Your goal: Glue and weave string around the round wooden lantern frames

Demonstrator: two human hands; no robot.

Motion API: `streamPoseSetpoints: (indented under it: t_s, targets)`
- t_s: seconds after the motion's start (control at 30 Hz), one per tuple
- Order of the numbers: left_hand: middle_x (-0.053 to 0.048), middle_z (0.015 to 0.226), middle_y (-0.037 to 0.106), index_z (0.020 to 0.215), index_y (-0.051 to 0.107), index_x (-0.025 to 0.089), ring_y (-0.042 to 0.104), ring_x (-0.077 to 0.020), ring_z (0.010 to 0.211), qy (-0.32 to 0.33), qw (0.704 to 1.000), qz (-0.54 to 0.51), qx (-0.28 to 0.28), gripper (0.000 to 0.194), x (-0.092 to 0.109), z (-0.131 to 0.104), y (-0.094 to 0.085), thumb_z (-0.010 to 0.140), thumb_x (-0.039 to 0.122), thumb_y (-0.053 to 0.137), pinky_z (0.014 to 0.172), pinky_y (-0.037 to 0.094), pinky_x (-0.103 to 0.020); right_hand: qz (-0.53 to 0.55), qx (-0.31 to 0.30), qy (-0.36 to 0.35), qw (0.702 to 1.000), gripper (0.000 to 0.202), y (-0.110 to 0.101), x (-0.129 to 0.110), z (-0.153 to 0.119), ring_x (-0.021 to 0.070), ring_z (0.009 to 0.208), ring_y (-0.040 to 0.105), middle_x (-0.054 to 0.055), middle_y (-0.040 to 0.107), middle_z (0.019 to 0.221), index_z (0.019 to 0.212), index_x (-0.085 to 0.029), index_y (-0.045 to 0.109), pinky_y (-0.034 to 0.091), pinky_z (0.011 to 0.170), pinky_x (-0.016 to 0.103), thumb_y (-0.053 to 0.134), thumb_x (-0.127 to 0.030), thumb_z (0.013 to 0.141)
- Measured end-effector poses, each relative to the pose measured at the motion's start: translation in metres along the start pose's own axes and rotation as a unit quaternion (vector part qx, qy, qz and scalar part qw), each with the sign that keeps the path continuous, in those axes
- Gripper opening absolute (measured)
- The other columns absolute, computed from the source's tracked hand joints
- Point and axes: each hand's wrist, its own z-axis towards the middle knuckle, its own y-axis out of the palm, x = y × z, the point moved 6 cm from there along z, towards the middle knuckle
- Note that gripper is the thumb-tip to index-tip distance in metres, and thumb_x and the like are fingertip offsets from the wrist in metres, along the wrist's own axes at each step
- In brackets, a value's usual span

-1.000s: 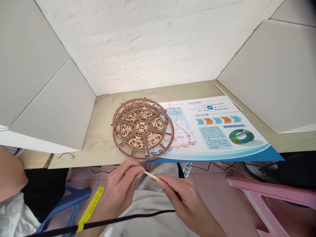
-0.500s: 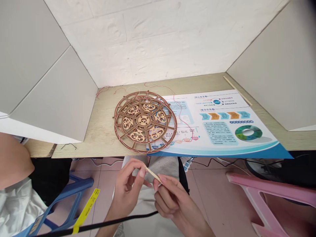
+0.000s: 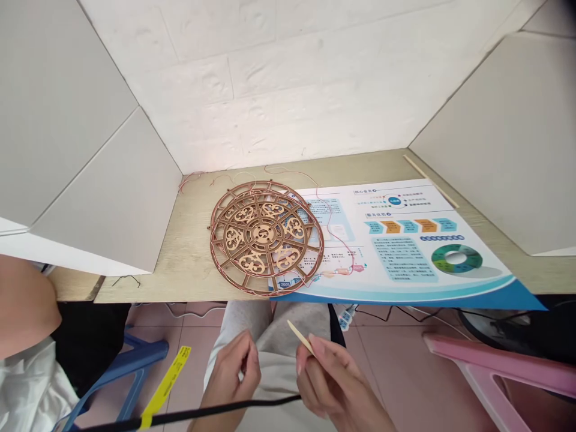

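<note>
My right hand (image 3: 330, 372) pinches a short, pale wooden stick (image 3: 299, 336) between thumb and index finger, above my lap. The stick's tapered end points up and left. My left hand (image 3: 236, 369) is closed with its fingers curled in, apart from the stick. Whatever may be inside it is hidden. On the table beyond both hands lies a round openwork wooden disc (image 3: 265, 237), cut with spokes and scrolls. Red and white thread (image 3: 330, 213) runs around its rim and trails off it.
Under the disc lies a printed poster (image 3: 400, 240), overhanging the table's (image 3: 180, 252) front edge. A long thin wooden strip (image 3: 429, 180) rests at the back right. A black cable with a yellow tag (image 3: 166, 384) crosses in front. Blue (image 3: 144, 366) and pink (image 3: 486, 360) stools flank me; another person's arm (image 3: 27, 306) is at left.
My left hand has let go of the stick's upper end, moved lower and curled closed. My right hand keeps the stick and has shifted slightly right and down. The view has tilted up slightly.
</note>
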Motion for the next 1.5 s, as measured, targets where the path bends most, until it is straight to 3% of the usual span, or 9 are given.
streamPoseSetpoints:
  t_s: [0.2,0.33,0.43,0.6,0.73,0.83,1.1,1.27,1.5]
  targets:
    - [0.002,0.055,0.053,0.057,0.051,0.020,0.052,-0.0105,0.046,0.021,0.975,0.200,0.096,0.044,-0.053,-0.024,-0.041,0.098,0.035,0.049,0.046,0.039,-0.020,-0.156,0.062,-0.038,0.985,0.056,-0.024,-0.015,-0.004,0.0070,0.043,0.019,-0.011,0.023,0.042,0.073,-0.018,0.060,0.020,0.047,0.026,0.060,-0.071,0.091]
    - [-0.001,0.071,0.071,0.099,0.076,0.027,0.065,-0.0177,0.052,-0.062,0.955,0.249,0.146,0.029,-0.102,-0.046,-0.085,0.085,0.048,0.061,0.045,0.049,-0.026,-0.261,0.114,-0.058,0.957,0.054,-0.033,-0.027,-0.011,0.0081,0.048,0.023,-0.009,0.030,0.049,0.085,-0.017,0.066,0.019,0.052,0.027,0.061,-0.070,0.090]
    - [0.000,0.069,0.073,0.100,0.077,0.029,0.065,-0.0177,0.051,-0.115,0.961,0.220,0.119,0.035,-0.104,-0.043,-0.100,0.085,0.056,0.062,0.044,0.050,-0.025,-0.332,0.192,-0.139,0.913,0.052,-0.040,-0.049,-0.018,0.0120,0.048,0.037,-0.007,0.041,0.051,0.099,-0.019,0.065,0.028,0.052,0.027,0.060,-0.070,0.091]
    - [-0.003,0.087,0.077,0.105,0.076,0.024,0.069,-0.0158,0.072,-0.045,0.973,0.166,0.153,0.035,-0.033,0.008,-0.107,0.094,0.053,0.061,0.059,0.055,-0.021,-0.548,0.374,-0.245,0.707,0.040,-0.063,-0.126,-0.019,0.0214,0.066,0.064,0.001,0.069,0.072,0.099,-0.027,0.053,0.043,0.063,0.031,0.057,-0.066,0.093]
    - [-0.004,0.100,0.075,0.113,0.075,0.025,0.067,-0.0165,0.086,0.184,0.938,0.214,0.200,0.021,0.025,0.062,-0.102,0.097,0.033,0.064,0.075,0.057,-0.026,-0.713,0.383,-0.333,0.484,0.040,-0.079,-0.179,0.011,0.0295,0.079,0.064,0.008,0.069,0.075,0.089,-0.026,0.051,0.044,0.066,0.038,0.040,-0.063,0.098]
    - [-0.005,0.116,0.075,0.124,0.071,0.028,0.065,-0.0211,0.110,0.306,0.901,0.270,0.144,0.028,0.032,0.088,-0.089,0.097,0.026,0.066,0.099,0.056,-0.037,-0.759,0.364,-0.353,0.409,0.037,-0.090,-0.188,0.035,0.0291,0.080,0.059,0.012,0.067,0.081,0.083,-0.024,0.053,0.046,0.074,0.042,0.037,-0.053,0.100]
    - [-0.009,0.134,0.071,0.147,0.052,0.023,0.062,-0.0265,0.129,0.365,0.872,0.327,0.008,0.058,0.018,0.091,-0.074,0.094,0.036,0.070,0.106,0.057,-0.047,-0.759,0.384,-0.379,0.365,0.033,-0.093,-0.181,0.040,0.0365,0.103,0.059,0.018,0.067,0.100,0.102,-0.017,0.069,0.046,0.091,0.054,0.050,-0.044,0.099]
    - [-0.010,0.132,0.072,0.145,0.056,0.026,0.066,-0.0272,0.125,0.364,0.874,0.322,0.025,0.056,0.017,0.090,-0.073,0.092,0.035,0.072,0.103,0.059,-0.047,-0.738,0.319,-0.485,0.345,0.018,-0.030,-0.159,0.026,0.0305,0.103,0.064,0.012,0.068,0.103,0.113,-0.022,0.067,0.050,0.095,0.051,0.062,-0.030,0.098]
    - [-0.008,0.121,0.077,0.137,0.062,0.024,0.070,-0.0261,0.116,0.377,0.867,0.321,0.055,0.051,0.014,0.087,-0.071,0.089,0.035,0.076,0.098,0.062,-0.044,-0.755,0.074,-0.492,0.427,0.021,0.052,-0.084,0.052,0.0294,0.113,0.059,0.013,0.069,0.106,0.115,-0.018,0.066,0.053,0.096,0.048,0.066,-0.014,0.094]
